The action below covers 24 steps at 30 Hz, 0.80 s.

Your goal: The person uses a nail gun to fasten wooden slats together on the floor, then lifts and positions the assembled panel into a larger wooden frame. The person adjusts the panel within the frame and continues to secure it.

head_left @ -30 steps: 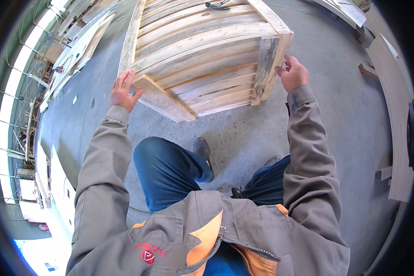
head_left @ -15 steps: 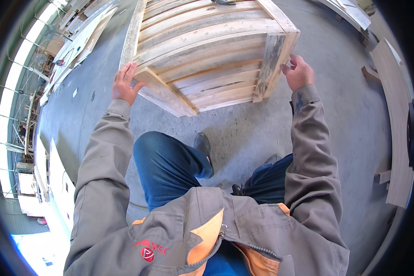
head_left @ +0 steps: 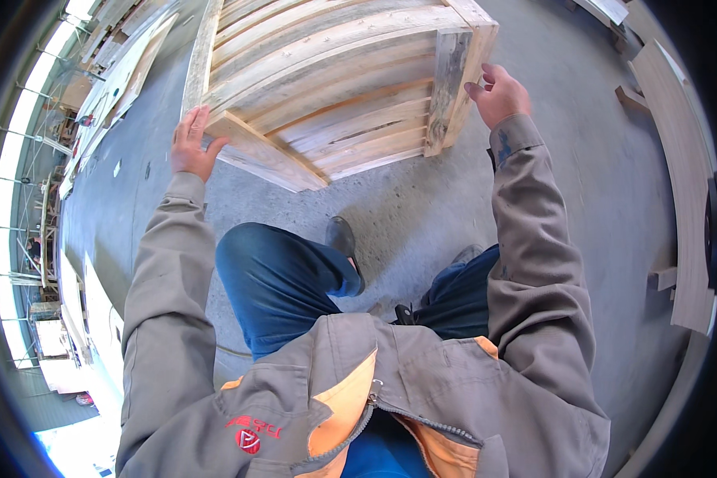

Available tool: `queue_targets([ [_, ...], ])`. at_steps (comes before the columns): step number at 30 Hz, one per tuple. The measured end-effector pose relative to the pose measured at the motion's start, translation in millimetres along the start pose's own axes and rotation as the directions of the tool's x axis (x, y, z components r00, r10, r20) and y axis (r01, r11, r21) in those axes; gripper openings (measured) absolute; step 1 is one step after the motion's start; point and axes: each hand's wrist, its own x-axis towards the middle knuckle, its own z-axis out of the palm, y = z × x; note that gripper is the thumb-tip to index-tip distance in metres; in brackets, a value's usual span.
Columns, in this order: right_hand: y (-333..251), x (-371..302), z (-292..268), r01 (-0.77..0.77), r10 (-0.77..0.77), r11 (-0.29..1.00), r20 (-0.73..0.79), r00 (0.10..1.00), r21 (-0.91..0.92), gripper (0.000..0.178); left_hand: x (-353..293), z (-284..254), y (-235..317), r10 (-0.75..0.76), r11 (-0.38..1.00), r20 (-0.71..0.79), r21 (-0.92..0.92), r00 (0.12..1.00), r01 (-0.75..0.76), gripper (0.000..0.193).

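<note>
A large slatted crate (head_left: pixel 358 107) of pale, rough wood stands ahead of me, its near end open between two side posts. My left hand (head_left: pixel 193 147) lies against the crate's near left corner, fingers stretched along the edge and thumb spread out. By the greyish right post (head_left: pixel 448 88) is my right hand (head_left: pixel 503 97), its fingers loosely bent and apart, the tips at or just beside the outer edge. Whether those tips touch the wood I cannot tell. Nothing is held in that hand.
Below the crate are my bent knee (head_left: pixel 275 279) and dark shoe (head_left: pixel 341 237) on the grey concrete floor (head_left: pixel 390 199). A long wooden panel (head_left: pixel 677 183) with short blocks stands along the right side. Boards and sheets (head_left: pixel 119 95) lie at the far left.
The crate and both hands have shifted up and to the left in the view. A dark tool on top of the crate has left the picture. The right hand's fingers look slightly looser.
</note>
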Motion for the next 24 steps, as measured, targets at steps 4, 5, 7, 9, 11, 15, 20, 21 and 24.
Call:
queue_targets([
  [4, 0, 0, -1, -0.006, 0.006, 1.000, 0.011, 1.000, 0.010, 0.058, 1, -1, 1, 0.012, 1.000, 0.000, -0.002, 1.000, -0.012, 0.078],
  [5, -1, -1, -2, -0.010, 0.010, 1.000, 0.018, 1.000, 0.015, 0.057, 0, -2, 1, 0.011, 1.000, 0.000, -0.003, 1.000, -0.011, 0.078],
  [7, -1, -1, -3, -0.014, 0.014, 1.000, 0.024, 1.000, 0.015, 0.056, 1, -2, 2, 0.011, 1.000, 0.000, -0.004, 1.000, -0.011, 0.078],
  [9, -1, 0, -2, -0.014, 0.014, 1.000, 0.026, 1.000, 0.008, 0.056, 1, -2, 1, 0.012, 1.000, 0.001, -0.002, 1.000, -0.012, 0.077],
  [11, -2, 0, -4, -0.016, 0.016, 1.000, 0.024, 1.000, 0.006, 0.056, 1, -1, 0, 0.014, 1.000, -0.002, 0.001, 1.000, -0.014, 0.078],
  [15, 0, 0, -4, -0.019, 0.018, 1.000, 0.019, 1.000, 0.013, 0.057, 2, 1, -1, 0.026, 1.000, -0.002, 0.013, 1.000, -0.026, 0.078],
  [20, 4, 2, -2, -0.044, 0.044, 0.999, 0.042, 0.998, 0.004, 0.057, 1, 3, -2, 0.018, 1.000, 0.019, -0.012, 1.000, -0.017, 0.078],
  [21, 2, 2, 0, -0.041, 0.041, 0.999, 0.049, 0.998, 0.004, 0.058, -1, 1, -4, 0.012, 1.000, 0.022, -0.012, 1.000, -0.012, 0.078],
  [24, 8, 2, 4, -0.072, 0.074, 0.997, 0.053, 0.996, -0.023, 0.058, -1, -1, -3, 0.000, 1.000, 0.047, -0.001, 0.999, 0.000, 0.078],
])
